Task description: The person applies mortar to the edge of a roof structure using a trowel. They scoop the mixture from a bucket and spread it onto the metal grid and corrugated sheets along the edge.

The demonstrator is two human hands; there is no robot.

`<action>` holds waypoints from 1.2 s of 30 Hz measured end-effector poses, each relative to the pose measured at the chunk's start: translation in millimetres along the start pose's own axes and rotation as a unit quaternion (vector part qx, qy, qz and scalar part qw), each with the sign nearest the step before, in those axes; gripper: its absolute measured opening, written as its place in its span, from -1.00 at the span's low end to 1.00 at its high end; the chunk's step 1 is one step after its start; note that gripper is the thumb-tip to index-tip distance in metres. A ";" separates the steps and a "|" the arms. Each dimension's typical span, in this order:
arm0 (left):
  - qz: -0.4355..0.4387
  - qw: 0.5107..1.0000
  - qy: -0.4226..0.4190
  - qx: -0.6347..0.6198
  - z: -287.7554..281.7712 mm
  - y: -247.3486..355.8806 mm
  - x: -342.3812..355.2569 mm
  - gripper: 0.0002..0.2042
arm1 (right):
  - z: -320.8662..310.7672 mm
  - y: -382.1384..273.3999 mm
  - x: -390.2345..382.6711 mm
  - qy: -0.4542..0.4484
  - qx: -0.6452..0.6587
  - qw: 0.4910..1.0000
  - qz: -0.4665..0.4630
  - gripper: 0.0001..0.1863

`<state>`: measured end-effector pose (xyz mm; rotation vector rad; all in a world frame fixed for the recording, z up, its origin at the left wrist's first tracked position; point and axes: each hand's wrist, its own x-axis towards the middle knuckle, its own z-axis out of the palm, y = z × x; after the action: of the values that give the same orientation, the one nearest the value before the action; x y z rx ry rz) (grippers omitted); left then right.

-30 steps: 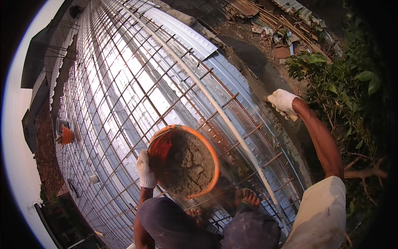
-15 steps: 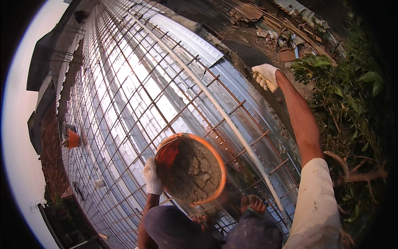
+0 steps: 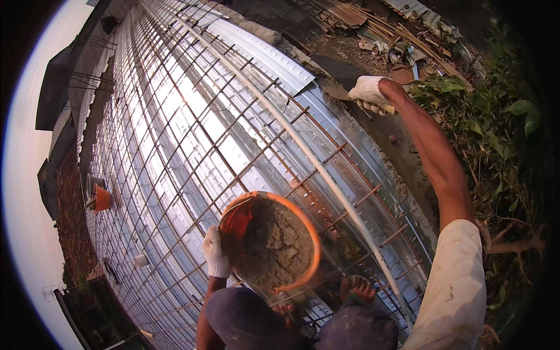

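An orange bucket (image 3: 315,248) of wet grey mortar (image 3: 274,242) is tilted toward me just in front of my knees. My left hand (image 3: 216,252), in a white knit glove, is closed on the bucket's left rim. My right hand (image 3: 370,94), gloved as well, reaches far out to the right, over the edge of the decking. Its fingers wrap round the pale handle of a trowel (image 3: 333,89), whose flat grey blade points left, partly hidden by the hand.
A rebar grid (image 3: 204,128) lies over shiny corrugated metal decking (image 3: 300,79). A long pale pipe (image 3: 315,160) crosses it. My bare feet (image 3: 359,287) are on the grid. Another orange bucket (image 3: 102,199) stands far left. Leafy branches (image 3: 478,128) and scrap wood (image 3: 402,44) lie beyond the right edge.
My right hand has moved a little up and left and turned, bringing the trowel blade into sight. The bucket and my left hand have shifted slightly down.
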<state>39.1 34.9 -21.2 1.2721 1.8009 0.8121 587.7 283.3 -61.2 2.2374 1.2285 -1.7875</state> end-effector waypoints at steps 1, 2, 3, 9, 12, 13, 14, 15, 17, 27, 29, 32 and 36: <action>-0.003 1.000 0.006 -0.016 -0.9 -0.7 -0.5 -0.57 | -5.7 1.8 -4.4 0.017 -0.027 0.999 -0.043 -0.65; -0.009 1.000 0.003 -0.018 0.1 -1.3 -1.4 -0.57 | -4.5 7.6 -4.2 0.034 -0.029 0.998 -0.034 -0.66; -0.016 1.000 0.001 -0.021 0.5 -1.9 -1.1 -0.58 | -0.8 13.2 -1.7 0.051 -0.032 0.998 -0.026 -0.66; 0.022 1.000 -0.017 -0.001 5.4 0.9 0.8 -0.58 | 26.2 67.5 15.7 0.035 0.029 0.998 0.039 -0.72; 0.023 1.000 -0.012 0.000 0.3 -1.1 0.3 -0.58 | 31.6 89.7 9.4 -0.020 0.108 0.990 0.087 -0.71; 0.027 1.000 -0.010 0.005 -1.5 -3.8 0.4 -0.58 | 37.0 99.0 -0.8 -0.020 0.124 0.988 0.087 -0.71; 0.028 1.000 -0.006 -0.007 -1.7 -2.3 -0.3 -0.58 | 46.4 97.2 -18.9 -0.014 0.111 0.989 0.092 -0.76; 0.030 0.999 -0.004 -0.022 2.4 0.1 1.0 -0.58 | 52.5 108.2 -28.7 -0.005 0.105 0.991 0.088 -0.75; 0.032 0.998 -0.004 -0.046 6.4 -2.8 3.6 -0.58 | 60.8 124.2 -54.2 0.006 0.095 0.991 0.097 -0.74; 0.035 0.998 -0.013 -0.054 4.1 -7.2 8.5 -0.58 | 85.7 94.8 -92.5 -0.085 0.485 0.863 -0.109 -0.67; 0.029 0.998 -0.005 -0.057 -1.0 -1.0 5.3 -0.58 | 113.3 66.1 -45.5 -0.204 0.611 0.749 -0.154 -0.66; 0.034 0.997 -0.013 -0.060 2.4 0.0 3.5 -0.59 | 139.7 29.2 1.0 -0.291 0.774 0.547 -0.133 -0.66; 0.034 0.997 -0.019 -0.061 8.4 -5.6 5.9 -0.58 | 163.3 29.3 25.9 -0.266 0.848 0.418 -0.187 -0.64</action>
<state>42.6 39.5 -31.4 1.2663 1.6612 0.9148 472.7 200.6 -151.3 0.4746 -1.0663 -4.2884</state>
